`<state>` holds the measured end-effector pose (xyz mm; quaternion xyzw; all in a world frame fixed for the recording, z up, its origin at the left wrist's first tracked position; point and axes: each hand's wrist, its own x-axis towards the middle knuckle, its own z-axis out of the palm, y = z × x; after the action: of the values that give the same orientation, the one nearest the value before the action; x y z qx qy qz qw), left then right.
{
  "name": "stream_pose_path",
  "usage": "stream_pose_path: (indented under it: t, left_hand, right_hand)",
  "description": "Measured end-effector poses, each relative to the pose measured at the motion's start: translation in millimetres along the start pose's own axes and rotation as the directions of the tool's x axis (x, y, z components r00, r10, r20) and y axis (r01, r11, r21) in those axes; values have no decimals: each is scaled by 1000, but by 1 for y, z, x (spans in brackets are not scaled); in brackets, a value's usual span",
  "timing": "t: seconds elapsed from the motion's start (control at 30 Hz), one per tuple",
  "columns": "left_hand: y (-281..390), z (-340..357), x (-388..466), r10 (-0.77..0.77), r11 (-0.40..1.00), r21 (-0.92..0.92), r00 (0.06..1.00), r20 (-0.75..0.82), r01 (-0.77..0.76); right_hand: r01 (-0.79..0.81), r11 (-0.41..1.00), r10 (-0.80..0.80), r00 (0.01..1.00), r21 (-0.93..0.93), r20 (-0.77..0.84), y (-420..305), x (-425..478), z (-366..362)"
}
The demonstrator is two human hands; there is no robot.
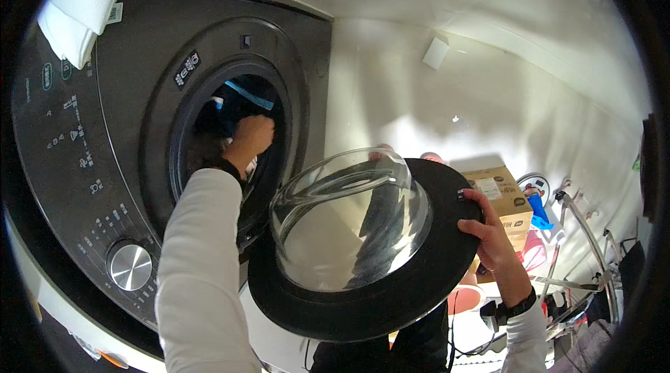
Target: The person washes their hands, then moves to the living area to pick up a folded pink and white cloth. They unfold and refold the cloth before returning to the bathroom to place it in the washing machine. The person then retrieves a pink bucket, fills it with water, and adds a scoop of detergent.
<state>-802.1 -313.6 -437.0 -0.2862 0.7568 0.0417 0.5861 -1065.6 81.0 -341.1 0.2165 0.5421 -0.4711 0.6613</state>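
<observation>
A dark front-loading washing machine (123,127) stands on the left with its round door swung out. My left hand (255,135) reaches into the drum opening, fingers curled and partly hidden. Dark fabric with a light-blue stripe (250,94) lies inside, just beyond the hand. Whether the fingers hold any of it cannot be told. My right hand (491,231) grips the outer rim of the door (445,190), thumb on the inner face. The clear bowl-shaped glass (335,237) bulges up from the door's black ring.
A silver dial (130,267) sits on the control panel. White cloth (86,6) hangs over the machine's far left corner. Right of the door are a cardboard box (502,197), a metal-tube rack (589,237) and a pink container (465,297). A pale wall (398,80) borders the machine.
</observation>
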Motion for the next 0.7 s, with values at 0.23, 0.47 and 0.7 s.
stream_pose_path:
  t: [0.23,0.47,0.7]
  left_hand:
    - [-47,75,26,96,821,569,970,-222,48]
    - [-132,101,47,-383,607,775,919,92,176]
    - [-215,184,145,-425,753,639,857,292,156]
  right_hand:
    - [2,1000,-2,1000,-8,15,1,0,1]
    - [-28,1000,29,998,14,-51,-2,-1,5]
    - [-37,999,35,998,-34,-55,-15,5,16]
